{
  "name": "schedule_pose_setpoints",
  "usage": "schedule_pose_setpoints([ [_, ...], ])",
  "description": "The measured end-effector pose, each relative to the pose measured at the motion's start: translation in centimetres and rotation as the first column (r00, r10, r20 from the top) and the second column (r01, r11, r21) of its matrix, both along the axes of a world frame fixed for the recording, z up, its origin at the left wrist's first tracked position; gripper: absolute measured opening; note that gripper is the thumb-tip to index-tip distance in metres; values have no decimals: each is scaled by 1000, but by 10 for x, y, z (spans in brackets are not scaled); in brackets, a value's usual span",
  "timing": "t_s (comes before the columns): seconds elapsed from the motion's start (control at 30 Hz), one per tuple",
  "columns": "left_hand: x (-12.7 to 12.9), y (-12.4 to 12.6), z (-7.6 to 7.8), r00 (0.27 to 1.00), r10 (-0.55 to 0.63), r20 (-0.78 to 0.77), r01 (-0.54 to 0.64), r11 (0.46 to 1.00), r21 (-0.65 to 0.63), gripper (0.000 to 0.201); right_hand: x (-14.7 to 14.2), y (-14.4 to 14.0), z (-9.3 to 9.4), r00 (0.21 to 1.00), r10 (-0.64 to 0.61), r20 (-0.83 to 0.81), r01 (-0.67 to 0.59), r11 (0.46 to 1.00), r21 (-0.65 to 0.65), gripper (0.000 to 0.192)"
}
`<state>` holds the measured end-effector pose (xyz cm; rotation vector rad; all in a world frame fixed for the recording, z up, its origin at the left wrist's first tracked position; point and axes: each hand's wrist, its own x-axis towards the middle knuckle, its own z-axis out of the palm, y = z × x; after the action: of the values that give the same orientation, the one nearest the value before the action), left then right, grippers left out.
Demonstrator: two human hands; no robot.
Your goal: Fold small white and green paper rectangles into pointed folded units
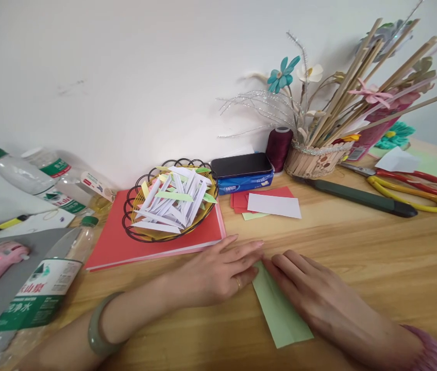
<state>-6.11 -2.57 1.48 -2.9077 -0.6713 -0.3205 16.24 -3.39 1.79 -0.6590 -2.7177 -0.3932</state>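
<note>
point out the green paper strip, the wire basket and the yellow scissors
green paper strip [280,314]: head view, bare middle of the strip.
wire basket [129,203]: head view, left rim.
yellow scissors [412,191]: head view, yellow handle loop.

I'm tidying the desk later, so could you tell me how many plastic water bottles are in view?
3, all at the left: one lying by the wall, one behind it, and one lying at the near left edge. Others may sit out of frame.
</note>
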Motion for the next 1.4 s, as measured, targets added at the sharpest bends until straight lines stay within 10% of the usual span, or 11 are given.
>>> schedule_pose_setpoints([
  [0.23, -2, 0, -3, 998, -27, 55, 26, 1000, 14, 33, 0, 3, -2, 997, -51, -53, 42, 987, -154, 32],
  [0.4, -7, 0, -6, 998, -9, 64, 5, 998, 61, 27, 3, 14, -12, 940, -220, -261, 68, 869, -489, 22],
  [0.63, -2, -1, -14, 982, 59, 178, -68, 997, 43, 16, -2, 18, -13, 890, -346, -298, 124, 812, -571, 17],
  [1.4, -6, 2, -4, 999, 6, 44, -2, 997, -74, 28, 2, 3, 4, 992, 11, -125, -20, 997, -75, 42],
])
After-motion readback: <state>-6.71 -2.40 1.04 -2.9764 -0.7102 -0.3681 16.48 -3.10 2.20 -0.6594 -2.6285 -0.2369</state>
